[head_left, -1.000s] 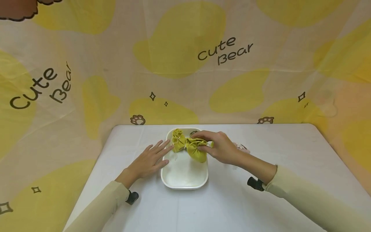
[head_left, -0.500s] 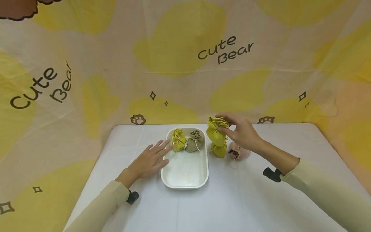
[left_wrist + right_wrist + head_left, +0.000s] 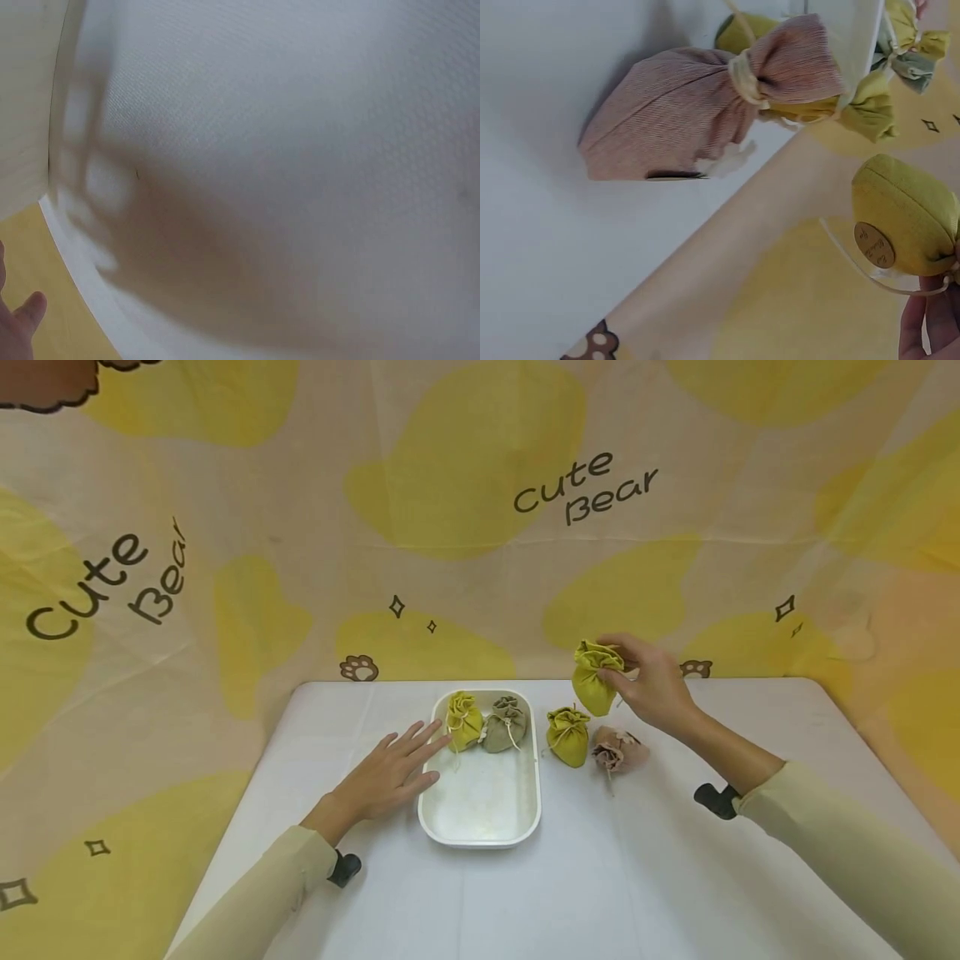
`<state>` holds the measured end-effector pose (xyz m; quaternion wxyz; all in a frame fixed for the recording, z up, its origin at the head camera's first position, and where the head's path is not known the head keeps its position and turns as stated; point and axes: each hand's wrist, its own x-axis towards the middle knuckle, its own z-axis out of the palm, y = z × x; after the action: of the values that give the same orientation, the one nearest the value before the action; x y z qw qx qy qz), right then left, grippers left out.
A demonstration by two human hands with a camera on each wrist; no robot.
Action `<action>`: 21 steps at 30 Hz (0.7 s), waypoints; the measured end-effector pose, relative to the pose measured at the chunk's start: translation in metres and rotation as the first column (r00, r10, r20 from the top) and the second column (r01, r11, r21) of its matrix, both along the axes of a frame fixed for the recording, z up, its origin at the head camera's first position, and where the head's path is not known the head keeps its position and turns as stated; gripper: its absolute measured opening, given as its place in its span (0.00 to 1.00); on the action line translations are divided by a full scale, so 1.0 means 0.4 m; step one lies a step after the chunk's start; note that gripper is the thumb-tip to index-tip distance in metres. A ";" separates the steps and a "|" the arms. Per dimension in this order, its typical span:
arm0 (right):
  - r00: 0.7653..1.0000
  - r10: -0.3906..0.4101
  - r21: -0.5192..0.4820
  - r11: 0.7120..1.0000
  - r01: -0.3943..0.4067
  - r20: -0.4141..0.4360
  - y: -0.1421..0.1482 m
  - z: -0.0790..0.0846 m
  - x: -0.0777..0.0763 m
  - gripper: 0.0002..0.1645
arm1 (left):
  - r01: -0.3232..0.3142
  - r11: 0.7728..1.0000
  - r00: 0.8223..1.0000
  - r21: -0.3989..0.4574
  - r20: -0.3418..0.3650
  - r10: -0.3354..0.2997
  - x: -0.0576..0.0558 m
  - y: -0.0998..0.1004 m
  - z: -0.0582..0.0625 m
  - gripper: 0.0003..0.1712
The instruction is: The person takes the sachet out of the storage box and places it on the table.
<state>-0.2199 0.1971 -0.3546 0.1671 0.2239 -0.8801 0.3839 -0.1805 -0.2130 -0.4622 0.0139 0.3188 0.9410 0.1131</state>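
Observation:
My right hand [image 3: 651, 687] pinches a yellow drawstring pouch [image 3: 594, 681] by its gathered neck, above the table's back edge. In the right wrist view this pouch [image 3: 904, 214] shows a round brown tag and a loose cord. My left hand [image 3: 390, 772] lies with spread fingers at the left rim of a white tray [image 3: 480, 814]. Inside the tray's far end sit another yellow pouch [image 3: 465, 722] and a grey-green pouch [image 3: 505, 727]. Right of the tray stand a third yellow pouch [image 3: 567, 739] and a pink pouch [image 3: 619, 752]. Only fingertips [image 3: 30, 311] of the left hand show in its wrist view.
A white cloth covers the table [image 3: 465, 902]. Behind it hangs a patterned curtain [image 3: 480, 527] with yellow patches and lettering, close to the table's back edge. A black wrist camera [image 3: 716, 800] sits under the right sleeve, another [image 3: 345, 868] under the left.
My right hand has carried the held yellow pouch up and rightward, from over the tray to above the pouches on the table. The grey-green pouch is uncovered. The left hand stays put.

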 end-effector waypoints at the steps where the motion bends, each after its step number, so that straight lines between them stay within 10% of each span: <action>1: 1.000 -0.010 0.001 1.000 0.010 0.004 0.003 -0.005 -0.003 0.25 | -0.003 1.000 1.000 -0.006 0.004 0.003 -0.001 0.000 -0.001 0.35; 21: 0.978 -0.148 0.057 0.988 0.141 0.149 0.003 -0.128 -0.040 0.24 | -0.023 1.000 0.999 -0.020 0.025 0.024 -0.004 0.000 -0.004 0.36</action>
<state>-0.2359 0.1984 -0.4058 0.1215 0.1333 -0.9129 0.3662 -0.1820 -0.2130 -0.4640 0.0275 0.3060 0.9455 0.1077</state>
